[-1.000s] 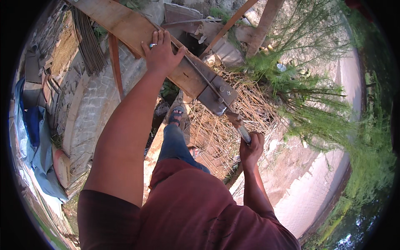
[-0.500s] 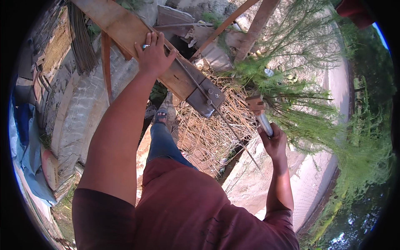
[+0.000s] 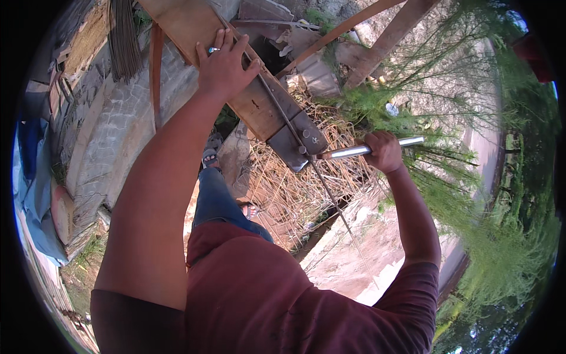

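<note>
At the far left, a bundle of rods [image 3: 124, 44] hangs beside the wooden plank [image 3: 186, 26]. The left hand [image 3: 227, 69] stays spread flat on the plank, fingers laid over the thin metal rod [image 3: 272, 94], which runs past the pegs [image 3: 305, 134] on the dark metal plate [image 3: 286, 147] and on toward the near right. The change is further right: the pipe-handled tool [image 3: 349, 151], held clear of the rod half a second ago, now lies crosswise with its head at the rod, just beside the pegs. That probably brings it back into working position, though whether it has hooked on I cannot tell. The right hand [image 3: 383, 151] is wrapped around its handle
</note>
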Demonstrator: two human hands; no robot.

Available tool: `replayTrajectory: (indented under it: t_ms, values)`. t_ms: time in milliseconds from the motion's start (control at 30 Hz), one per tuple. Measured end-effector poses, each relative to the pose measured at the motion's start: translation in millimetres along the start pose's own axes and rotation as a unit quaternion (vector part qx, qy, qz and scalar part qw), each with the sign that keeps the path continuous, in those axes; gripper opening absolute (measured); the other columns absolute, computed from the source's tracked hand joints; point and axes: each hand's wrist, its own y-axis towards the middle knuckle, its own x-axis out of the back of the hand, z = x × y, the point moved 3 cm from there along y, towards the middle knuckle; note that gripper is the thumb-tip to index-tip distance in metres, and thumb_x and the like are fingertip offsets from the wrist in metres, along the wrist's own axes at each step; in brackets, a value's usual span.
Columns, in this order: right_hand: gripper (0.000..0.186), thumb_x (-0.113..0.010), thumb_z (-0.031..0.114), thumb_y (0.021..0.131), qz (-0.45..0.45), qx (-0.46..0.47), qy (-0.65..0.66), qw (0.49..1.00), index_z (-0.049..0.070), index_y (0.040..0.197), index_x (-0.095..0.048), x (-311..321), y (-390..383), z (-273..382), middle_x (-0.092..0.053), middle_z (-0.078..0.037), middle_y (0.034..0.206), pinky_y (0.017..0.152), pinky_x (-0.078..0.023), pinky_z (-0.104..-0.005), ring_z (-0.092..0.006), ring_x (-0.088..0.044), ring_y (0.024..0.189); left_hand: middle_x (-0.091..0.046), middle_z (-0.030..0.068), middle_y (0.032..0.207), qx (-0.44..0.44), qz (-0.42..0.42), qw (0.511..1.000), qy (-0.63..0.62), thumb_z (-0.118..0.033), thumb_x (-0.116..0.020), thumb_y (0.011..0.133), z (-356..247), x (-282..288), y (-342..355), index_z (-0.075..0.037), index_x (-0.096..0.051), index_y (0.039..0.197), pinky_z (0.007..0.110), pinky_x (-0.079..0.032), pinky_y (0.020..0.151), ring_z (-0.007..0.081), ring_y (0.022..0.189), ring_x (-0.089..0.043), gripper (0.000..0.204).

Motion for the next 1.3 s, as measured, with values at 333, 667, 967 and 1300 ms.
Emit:
replayTrajectory:
  t_ms: [333, 667, 967, 1300]
  values:
    - [0.031, -0.069, 0.021, 0.075, -0.016, 0.084, -0.009, 0.996, 0.011, 0.06, -0.044, -1.7, 26.8, -7.2, -0.046, -0.005, 0.055, 0.053, -0.042, -0.0364, -0.0235, -0.05, 0.052, -0.03, 0.0122, 0.148, 0.011, 0.011, 1.0, 0.016, -0.05, -0.047, 0.088, -0.4, 1.6, 0.6, -0.019, -0.037, 0.14, 0.06, -0.01, 0.109, 0.0225, 0.14, -0.021, 0.062]
    - [0.028, -0.066, 0.019, 0.08, 0.002, 0.04, -0.032, 0.999, 0.011, 0.064, -0.045, -10.8, 3.2, 1.6, -0.047, -0.006, 0.057, 0.054, -0.041, -0.0373, -0.0248, -0.052, 0.053, -0.029, 0.0111, 0.149, 0.006, 0.01, 1.0, 0.029, -0.051, -0.047, 0.088, 0.6, -2.2, -0.2, -0.022, -0.036, 0.141, 0.06, -0.01, 0.11, 0.0221, 0.14, -0.022, 0.062]
    - [0.018, -0.064, 0.015, 0.079, 0.008, -0.055, 0.012, 0.998, 0.01, 0.067, -0.052, -22.5, -12.0, 12.9, -0.053, -0.008, 0.059, 0.054, -0.044, -0.0388, -0.0253, -0.056, 0.055, -0.028, 0.0107, 0.15, 0.0, 0.023, 0.998, 0.064, -0.052, -0.046, 0.088, -5.2, 4.9, -0.6, -0.024, -0.035, 0.142, 0.06, -0.009, 0.11, 0.0215, 0.141, -0.02, 0.062]
    - [0.013, -0.062, 0.007, 0.063, 0.149, -0.006, 0.005, 0.989, 0.013, 0.074, -0.063, -7.2, 22.5, -8.8, -0.06, -0.007, 0.061, 0.053, -0.051, -0.0372, -0.025, -0.06, 0.054, -0.028, 0.0106, 0.15, -0.015, 0.008, 0.998, 0.06, -0.056, -0.044, 0.088, 3.8, -5.2, 0.4, -0.024, -0.037, 0.141, 0.061, -0.007, 0.11, 0.0207, 0.141, -0.02, 0.062]
